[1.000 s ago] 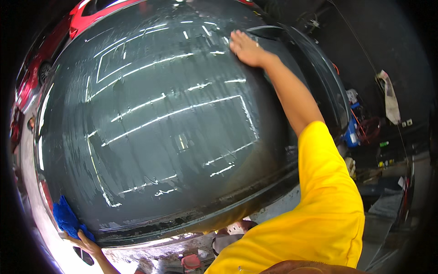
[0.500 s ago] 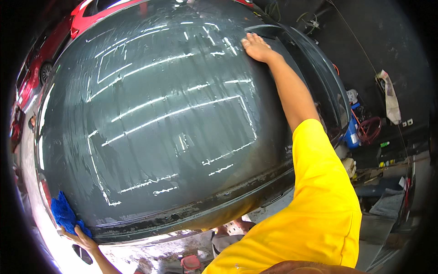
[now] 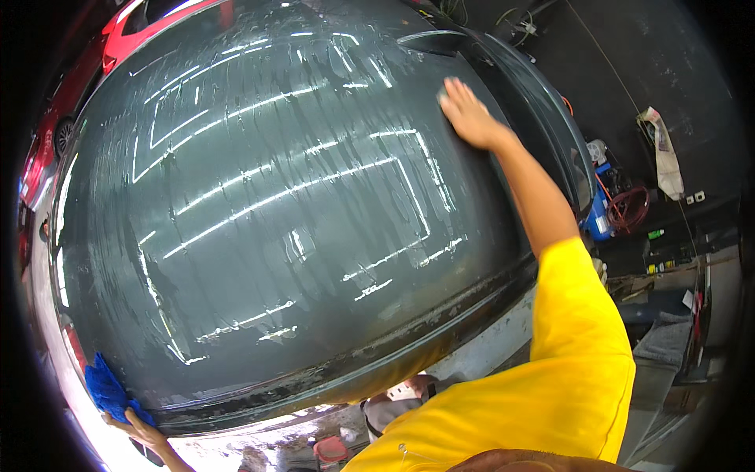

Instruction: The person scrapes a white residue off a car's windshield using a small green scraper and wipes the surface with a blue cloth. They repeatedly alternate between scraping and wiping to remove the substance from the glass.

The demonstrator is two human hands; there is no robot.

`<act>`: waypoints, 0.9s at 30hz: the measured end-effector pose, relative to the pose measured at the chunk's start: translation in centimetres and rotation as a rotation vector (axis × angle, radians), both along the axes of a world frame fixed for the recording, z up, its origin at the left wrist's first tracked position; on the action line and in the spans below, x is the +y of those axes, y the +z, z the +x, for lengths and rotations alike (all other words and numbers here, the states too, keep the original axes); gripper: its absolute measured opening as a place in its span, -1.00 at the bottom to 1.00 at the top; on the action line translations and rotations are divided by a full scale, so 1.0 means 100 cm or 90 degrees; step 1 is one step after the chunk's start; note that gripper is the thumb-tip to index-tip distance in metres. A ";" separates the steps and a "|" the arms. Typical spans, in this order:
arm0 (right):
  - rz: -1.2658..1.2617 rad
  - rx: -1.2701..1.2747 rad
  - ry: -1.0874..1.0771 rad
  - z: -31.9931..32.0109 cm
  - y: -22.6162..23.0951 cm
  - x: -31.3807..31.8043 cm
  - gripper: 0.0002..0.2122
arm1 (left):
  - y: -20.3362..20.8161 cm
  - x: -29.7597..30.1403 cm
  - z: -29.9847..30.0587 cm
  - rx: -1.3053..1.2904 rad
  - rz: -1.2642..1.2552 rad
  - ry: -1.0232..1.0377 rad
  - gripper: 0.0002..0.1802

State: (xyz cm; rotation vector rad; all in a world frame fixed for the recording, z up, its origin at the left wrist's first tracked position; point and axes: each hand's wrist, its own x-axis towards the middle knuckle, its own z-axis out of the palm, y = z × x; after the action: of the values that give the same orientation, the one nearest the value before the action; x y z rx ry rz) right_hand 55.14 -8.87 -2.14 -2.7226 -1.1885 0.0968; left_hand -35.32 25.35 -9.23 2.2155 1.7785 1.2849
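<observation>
A dark grey-green car roof [image 3: 259, 259], wet with streaks and bright light reflections, fills the middle. My right hand [image 3: 472, 116] lies palm down on it, near the far right edge by the dark glass. Its fingers are stretched out and slightly blurred; whatever is under the palm is hidden. Down at the near left corner of the roof, my left hand [image 3: 143, 434] grips a fluffy blue microfiber cloth [image 3: 106, 387], which rests against the roof edge.
Red cars [image 3: 47, 157] stand beyond the roof at the left and far left. On the right, a blue machine [image 3: 599, 216] with a coiled hose [image 3: 635, 208] stands by a dark wall, where a pale cloth [image 3: 667, 161] hangs. A pink item [image 3: 330, 450] is below the near roof edge.
My right hand has slid back toward me along the right side of the roof. My left hand still grips the blue cloth at the corner. The view has shifted slightly.
</observation>
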 end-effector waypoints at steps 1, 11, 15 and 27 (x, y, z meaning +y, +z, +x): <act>0.013 0.001 -0.063 0.024 0.006 0.033 -0.30 | 0.001 0.008 0.002 -0.006 0.004 -0.005 -0.19; 0.021 0.096 0.062 -0.069 0.001 -0.110 -0.36 | -0.007 -0.003 -0.004 0.004 0.007 0.045 -0.19; 0.059 0.056 0.027 0.030 -0.026 -0.049 -0.38 | -0.007 0.000 0.001 0.009 0.016 0.036 -0.20; 0.029 0.074 -0.067 0.110 -0.055 -0.004 -0.30 | -0.023 0.010 0.001 0.014 0.026 0.010 -0.20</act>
State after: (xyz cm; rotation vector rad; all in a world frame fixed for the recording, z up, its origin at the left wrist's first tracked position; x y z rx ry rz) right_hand 66.14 -9.31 -7.61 -2.6930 -1.0033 0.2101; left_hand -35.18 26.36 -11.52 2.2505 1.7976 1.3170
